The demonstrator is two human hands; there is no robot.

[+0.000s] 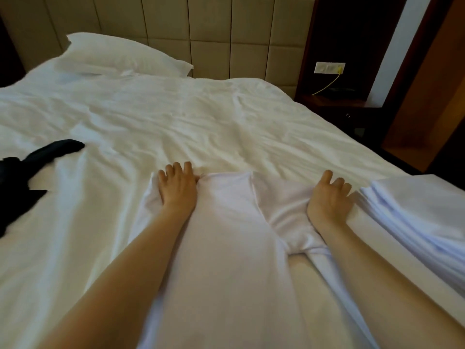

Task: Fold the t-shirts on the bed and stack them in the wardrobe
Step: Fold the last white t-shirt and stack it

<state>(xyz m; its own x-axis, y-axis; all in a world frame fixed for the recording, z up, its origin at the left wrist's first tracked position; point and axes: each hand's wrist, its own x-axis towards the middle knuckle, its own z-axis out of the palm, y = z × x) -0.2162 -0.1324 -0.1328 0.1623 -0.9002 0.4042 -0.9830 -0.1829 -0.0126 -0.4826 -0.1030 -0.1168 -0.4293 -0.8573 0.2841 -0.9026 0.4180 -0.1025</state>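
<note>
A white t-shirt (226, 230) lies lengthwise on the white bed (151, 122), running from the near edge toward the middle. My left hand (177, 186) rests on its far left corner, thumb tucked against the fabric edge. My right hand (329, 195) presses on its far right part, where a sleeve is folded inward. The fingers of both hands look relaxed and slightly bent. A dark t-shirt (30, 167) lies crumpled at the bed's left side. A stack of white folded fabric (415, 207) sits at the right, close beside my right hand.
A white pillow (120, 56) lies at the padded headboard (214, 34). A dark bedside table (334, 102) with a wall socket (329, 68) and yellow cable stands to the right. Wooden panelling (432, 91) rises at far right.
</note>
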